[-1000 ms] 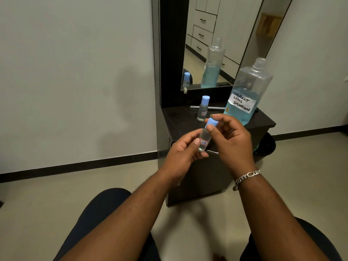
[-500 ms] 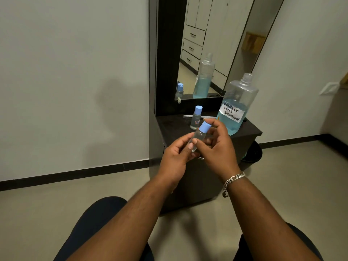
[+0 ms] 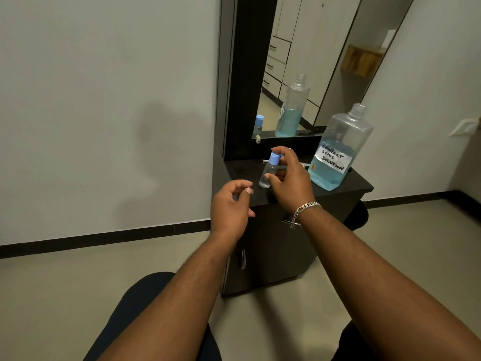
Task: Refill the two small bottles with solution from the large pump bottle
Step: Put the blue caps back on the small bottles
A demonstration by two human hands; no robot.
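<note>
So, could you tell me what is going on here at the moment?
A seated person's right hand holds a small clear bottle with a blue cap over the dark cabinet top, fingers at the cap and thumb on the body. The left hand is beside it, fingers loosely curled, holding nothing. The large bottle labelled contact lens solution stands uncapped on the cabinet to the right, partly filled with blue liquid.

Pale grey walls [image 3: 91,100] meet a beige tiled floor [image 3: 65,295] along a dark skirting board [image 3: 104,237]. A dark desk [image 3: 273,256] with a cupboard door carries a tall black-framed mirror [image 3: 312,48], which reflects white drawers. The light is dim.
</note>
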